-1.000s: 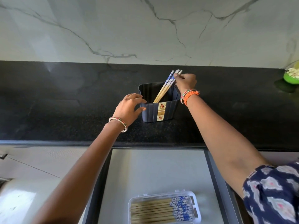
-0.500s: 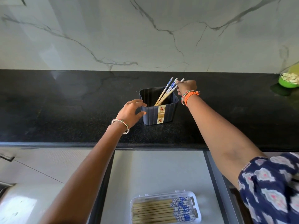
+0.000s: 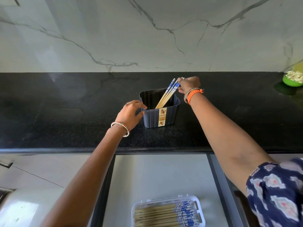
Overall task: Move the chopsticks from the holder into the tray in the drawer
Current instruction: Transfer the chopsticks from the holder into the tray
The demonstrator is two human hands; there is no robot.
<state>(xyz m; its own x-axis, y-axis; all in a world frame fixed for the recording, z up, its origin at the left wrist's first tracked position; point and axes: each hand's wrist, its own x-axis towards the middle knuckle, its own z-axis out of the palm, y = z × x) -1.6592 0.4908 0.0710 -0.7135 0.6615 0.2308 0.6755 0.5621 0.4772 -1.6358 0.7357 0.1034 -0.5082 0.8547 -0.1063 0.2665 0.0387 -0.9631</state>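
A dark blue ribbed holder stands on the black counter. Several bamboo chopsticks with blue-and-white tops lean in it toward the right. My right hand pinches their top ends just above the holder's right rim. My left hand rests against the holder's left wall, thumb and fingers curled on its rim. Below, in the open drawer, a clear plastic tray holds several chopsticks lying flat, blue tops to the right.
The black counter runs the full width under a marble wall. A green bowl with pale pieces sits at the far right. The pale grey drawer floor lies between the counter's edge and the tray.
The chopsticks, spread half a second ago, are gathered into a tighter bundle in my right hand. My left hand has closed against the holder's left rim. The view has shifted slightly.
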